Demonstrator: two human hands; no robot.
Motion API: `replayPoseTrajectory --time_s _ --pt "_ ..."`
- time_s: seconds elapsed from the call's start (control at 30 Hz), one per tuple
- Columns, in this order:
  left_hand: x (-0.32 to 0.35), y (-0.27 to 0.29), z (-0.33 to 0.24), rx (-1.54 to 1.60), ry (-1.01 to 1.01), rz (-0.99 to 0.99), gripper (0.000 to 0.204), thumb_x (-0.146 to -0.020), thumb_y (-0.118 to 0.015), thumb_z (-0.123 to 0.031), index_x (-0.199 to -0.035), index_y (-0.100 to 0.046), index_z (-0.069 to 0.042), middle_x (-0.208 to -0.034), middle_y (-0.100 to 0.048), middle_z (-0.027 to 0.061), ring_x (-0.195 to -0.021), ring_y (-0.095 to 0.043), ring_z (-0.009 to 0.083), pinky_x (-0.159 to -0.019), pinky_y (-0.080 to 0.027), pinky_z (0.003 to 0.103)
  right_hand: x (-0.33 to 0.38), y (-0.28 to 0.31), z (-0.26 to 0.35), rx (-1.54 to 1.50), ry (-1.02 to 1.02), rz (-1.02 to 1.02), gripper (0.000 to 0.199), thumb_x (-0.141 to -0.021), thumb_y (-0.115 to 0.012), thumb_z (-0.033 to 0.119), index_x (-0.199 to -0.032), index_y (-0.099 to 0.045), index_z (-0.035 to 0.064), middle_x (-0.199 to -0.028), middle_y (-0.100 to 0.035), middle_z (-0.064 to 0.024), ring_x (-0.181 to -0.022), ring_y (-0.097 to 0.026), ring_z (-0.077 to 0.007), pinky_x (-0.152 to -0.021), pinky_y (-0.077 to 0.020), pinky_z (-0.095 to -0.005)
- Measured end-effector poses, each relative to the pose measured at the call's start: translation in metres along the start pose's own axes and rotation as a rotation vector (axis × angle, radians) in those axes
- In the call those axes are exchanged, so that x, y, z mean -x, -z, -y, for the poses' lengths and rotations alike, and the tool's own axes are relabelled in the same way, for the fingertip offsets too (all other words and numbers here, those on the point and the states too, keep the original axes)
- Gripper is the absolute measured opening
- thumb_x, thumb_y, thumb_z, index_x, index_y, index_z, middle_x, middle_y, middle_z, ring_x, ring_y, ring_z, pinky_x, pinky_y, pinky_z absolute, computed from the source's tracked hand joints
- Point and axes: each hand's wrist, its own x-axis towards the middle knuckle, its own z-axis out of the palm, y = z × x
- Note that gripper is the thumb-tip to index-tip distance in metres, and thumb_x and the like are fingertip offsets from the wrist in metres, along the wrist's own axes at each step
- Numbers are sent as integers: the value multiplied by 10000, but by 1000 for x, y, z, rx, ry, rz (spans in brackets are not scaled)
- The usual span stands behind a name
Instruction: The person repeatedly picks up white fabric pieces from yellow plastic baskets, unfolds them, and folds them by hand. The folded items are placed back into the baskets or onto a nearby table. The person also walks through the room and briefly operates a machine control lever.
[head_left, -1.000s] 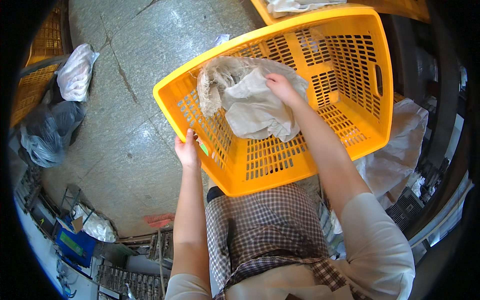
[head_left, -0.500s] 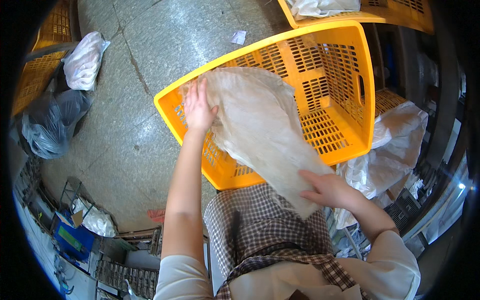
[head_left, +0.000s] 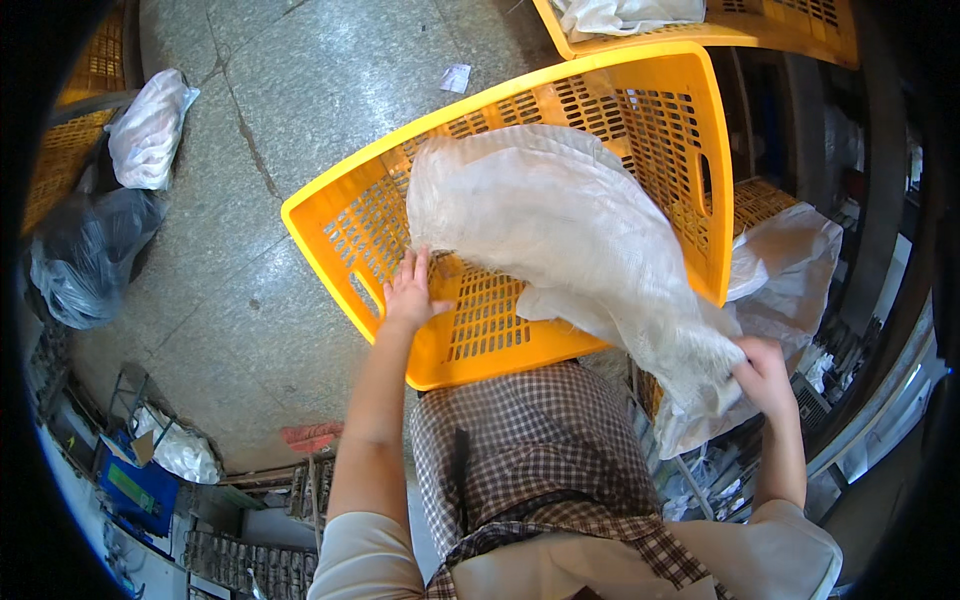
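right grip: clutching white sack | left grip: over yellow crate (thumb apart) | sack: partly inside crate

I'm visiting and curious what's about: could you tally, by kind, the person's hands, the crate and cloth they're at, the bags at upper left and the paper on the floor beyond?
Hands: 2 (left hand, right hand)
Yellow crate: 1
Whitish cloth: 1
Bags: 2 (white bag, dark bag)
Paper scrap: 1
Total: 7
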Motion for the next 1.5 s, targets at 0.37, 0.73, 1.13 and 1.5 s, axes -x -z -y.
replayPoseTrajectory --time_s 0.37,0.73,1.13,1.5 --pt "-41 -3 14 1525 53 -620 121 -825 -538 -77 -937 -580 -63 -867 -610 61 -804 -577 177 -762 -480 315 1 35 -23 517 -64 -192 228 -618 -646 25 -823 -548 8 -747 -563 -144 -714 -569 -310 -650 -458 -383" --pt "137 100 129 -34 140 -233 205 -741 -638 -109 -943 -618 -83 -893 -612 155 -808 -604 320 -714 -479 421 -180 65 -64 464 -163 -394 261 -835 -442 171 -1018 -594 62 -752 -635 -116 -648 -612 -279 -561 -477 -401" --pt "-32 179 183 1618 -3 -993 393 -920 -485 -229 -1232 -444 7 -1173 -516 185 -1124 -484 278 -926 -426 367 -327 67 68 -436 263 -502 461 -910 -487 335 -1220 -483 -5 -1138 -560 -136 -1034 -529 -209 -894 -412 -321" --pt "-68 54 200 1978 238 -394 646 -892 -433 -514 -1276 -423 6 -1282 -469 148 -1128 -488 297 -966 -377 396 -363 60 -50 -578 -169 -120 419 -914 -497 337 -1174 -537 12 -1105 -585 -93 -972 -552 -177 -844 -449 -301"
